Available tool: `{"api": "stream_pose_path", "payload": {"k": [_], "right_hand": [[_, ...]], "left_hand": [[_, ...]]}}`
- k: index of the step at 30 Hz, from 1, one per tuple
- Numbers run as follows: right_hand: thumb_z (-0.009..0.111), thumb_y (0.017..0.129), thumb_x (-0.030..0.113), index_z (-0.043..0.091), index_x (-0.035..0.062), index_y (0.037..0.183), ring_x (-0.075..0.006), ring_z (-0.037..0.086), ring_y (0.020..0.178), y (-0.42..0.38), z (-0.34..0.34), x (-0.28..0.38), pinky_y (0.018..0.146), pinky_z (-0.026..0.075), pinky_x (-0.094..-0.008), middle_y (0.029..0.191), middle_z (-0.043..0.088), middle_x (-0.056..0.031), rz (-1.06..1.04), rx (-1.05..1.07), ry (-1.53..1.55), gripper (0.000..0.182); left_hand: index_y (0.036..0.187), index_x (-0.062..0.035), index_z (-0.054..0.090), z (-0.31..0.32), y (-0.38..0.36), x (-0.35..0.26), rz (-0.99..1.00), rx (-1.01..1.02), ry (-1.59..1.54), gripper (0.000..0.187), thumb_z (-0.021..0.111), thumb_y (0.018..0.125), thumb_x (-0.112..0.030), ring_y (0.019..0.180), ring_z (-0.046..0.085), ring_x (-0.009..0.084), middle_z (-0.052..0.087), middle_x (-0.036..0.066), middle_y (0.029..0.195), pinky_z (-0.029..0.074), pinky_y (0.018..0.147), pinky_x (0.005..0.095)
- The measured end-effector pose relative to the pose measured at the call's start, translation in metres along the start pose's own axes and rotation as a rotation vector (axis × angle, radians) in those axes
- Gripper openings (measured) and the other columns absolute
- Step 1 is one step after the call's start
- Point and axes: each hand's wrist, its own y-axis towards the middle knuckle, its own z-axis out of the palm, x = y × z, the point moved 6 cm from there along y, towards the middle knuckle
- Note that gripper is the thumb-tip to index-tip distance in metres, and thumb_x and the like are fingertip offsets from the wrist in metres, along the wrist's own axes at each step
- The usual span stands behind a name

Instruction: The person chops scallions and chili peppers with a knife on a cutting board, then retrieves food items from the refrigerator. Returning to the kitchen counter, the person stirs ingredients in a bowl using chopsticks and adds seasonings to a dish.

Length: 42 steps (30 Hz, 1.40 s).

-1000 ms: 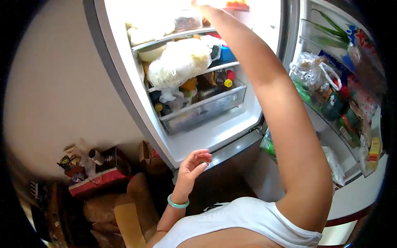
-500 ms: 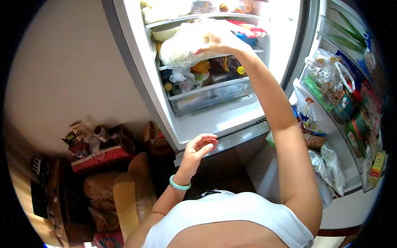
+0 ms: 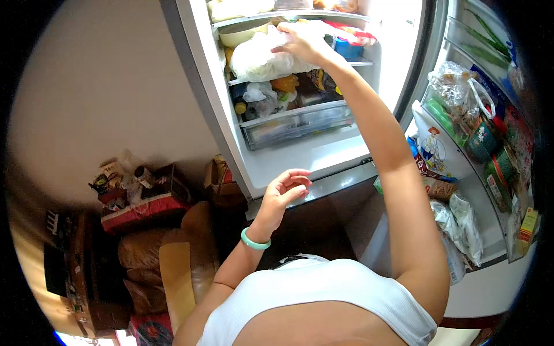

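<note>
My right hand (image 3: 303, 45) reaches into the open fridge and grips the top of a bulging white plastic bag (image 3: 257, 57). This bag sits on the middle shelf, its front bulging to the shelf edge; its contents are pale and cannot be made out. Behind it stands a pale bowl (image 3: 242, 34). To the right of my hand are a blue container (image 3: 348, 49) and a red-and-white packet (image 3: 355, 34). My left hand (image 3: 284, 193), with a pale green bangle on its wrist, hangs in front of the fridge's lower edge, fingers loosely curled and apart, holding nothing.
Below the shelf is a clear drawer (image 3: 300, 128) with bags and bottles above it. The open fridge door (image 3: 490, 248) at the right holds jars, bags and packets. A brown leather seat (image 3: 199, 236) and a red box (image 3: 144, 216) stand at the left.
My right hand's fingers have closed on the top of the plastic bag, which has shifted slightly back from the shelf edge. My left hand has moved a little up and right in view.
</note>
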Motion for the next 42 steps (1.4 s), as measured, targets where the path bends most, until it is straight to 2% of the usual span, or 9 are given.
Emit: {"api": "stream_pose_path", "payload": {"k": [6, 14, 18, 22, 26, 32, 37, 38, 42], "right_hand": [[0.065, 0.074, 0.017, 0.063, 0.0089, 0.098, -0.0321, 0.065, 0.074, -0.025, -0.017, 0.017, 0.067, 0.051, -0.0415, 0.080, 0.066, -0.0146, -0.061, -0.292, -0.155, 0.025], [0.060, 0.066, -0.002, 0.063, -0.0024, 0.092, -0.0341, 0.063, 0.072, -0.125, -0.069, 0.023, 0.066, 0.050, -0.0386, 0.080, 0.064, -0.0194, 0.236, -0.554, 0.202, 0.026], [0.063, 0.072, 0.002, 0.056, 0.0000, 0.076, -0.0189, 0.061, 0.062, -0.184, -0.098, 0.045, 0.055, 0.046, -0.0328, 0.065, 0.059, -0.0124, 0.502, -0.477, 0.190, 0.008], [0.055, 0.072, 0.000, 0.055, 0.0019, 0.075, -0.0263, 0.053, 0.059, -0.238, -0.099, 0.051, 0.057, 0.041, -0.0371, 0.061, 0.052, -0.0106, 0.471, -0.362, 0.165, 0.003], [0.051, 0.070, -0.004, 0.054, 0.0036, 0.073, -0.0311, 0.051, 0.062, -0.263, -0.091, 0.081, 0.059, 0.037, -0.0413, 0.062, 0.051, -0.0117, 0.373, -0.219, -0.040, 0.008], [0.057, 0.068, 0.002, 0.053, 0.0044, 0.071, -0.0333, 0.048, 0.066, -0.315, -0.069, 0.082, 0.059, 0.037, -0.0404, 0.065, 0.049, -0.0133, 0.513, -0.161, 0.064, 0.006], [0.058, 0.068, 0.000, 0.056, 0.0063, 0.072, -0.0324, 0.052, 0.064, -0.347, -0.073, 0.088, 0.062, 0.038, -0.0396, 0.065, 0.054, -0.0111, 0.545, -0.101, 0.098, 0.008], [0.058, 0.067, -0.001, 0.056, 0.0064, 0.071, -0.0320, 0.053, 0.064, -0.351, -0.074, 0.089, 0.062, 0.038, -0.0393, 0.064, 0.055, -0.0109, 0.540, -0.089, 0.115, 0.008], [0.057, 0.066, -0.001, 0.057, 0.0068, 0.071, -0.0303, 0.055, 0.065, -0.365, -0.076, 0.093, 0.063, 0.039, -0.0384, 0.065, 0.057, -0.0097, 0.566, -0.057, 0.094, 0.009]], "left_hand": [[0.129, -0.0042, 0.048, 0.005, 0.014, -0.003, 0.020, 0.025, -0.092, 0.046, 0.061, 0.086, -0.016, 0.096, 0.058, 0.0152, 0.055, 0.011, 0.115, 0.049, 0.086, 0.0295], [0.144, -0.0062, 0.021, 0.007, 0.021, -0.008, 0.008, -0.002, -0.347, 0.069, 0.058, 0.086, -0.014, 0.116, 0.051, 0.0292, 0.038, 0.021, 0.134, 0.047, 0.095, 0.0407], [0.124, -0.0045, 0.039, -0.021, 0.009, -0.015, 0.315, -0.326, 0.051, 0.046, 0.058, 0.083, -0.006, 0.094, 0.051, 0.0167, 0.048, 0.009, 0.103, 0.048, 0.082, 0.0296], [0.117, 0.0015, 0.043, -0.019, 0.030, -0.077, 0.543, -0.341, 0.195, 0.038, 0.057, 0.082, -0.005, 0.086, 0.050, 0.0141, 0.050, 0.007, 0.095, 0.047, 0.080, 0.0269], [0.128, 0.0080, 0.034, -0.015, 0.127, -0.134, 0.404, -0.178, -0.325, 0.052, 0.058, 0.088, -0.015, 0.095, 0.055, 0.0252, 0.053, 0.017, 0.107, 0.048, 0.085, 0.0314], [0.129, -0.0007, 0.035, -0.063, 0.264, -0.172, 0.251, -0.520, -0.373, 0.044, 0.050, 0.094, -0.023, 0.084, 0.056, 0.0374, 0.050, 0.019, 0.105, 0.052, 0.075, 0.0405], [0.135, -0.0132, 0.035, -0.078, 0.289, -0.179, 0.180, -0.330, -0.422, 0.041, 0.046, 0.096, -0.012, 0.088, 0.055, 0.0335, 0.048, 0.015, 0.094, 0.053, 0.072, 0.0392], [0.135, -0.0178, 0.039, -0.080, 0.289, -0.177, 0.091, -0.563, -0.472, 0.039, 0.043, 0.097, -0.010, 0.080, 0.055, 0.0292, 0.049, 0.016, 0.095, 0.049, 0.063, 0.0353], [0.100, -0.0110, 0.052, -0.075, 0.281, -0.182, -0.056, -0.671, -0.415, 0.013, 0.043, 0.098, -0.020, 0.049, 0.039, 0.0171, 0.050, 0.010, 0.078, 0.033, 0.040, 0.0282]]}}
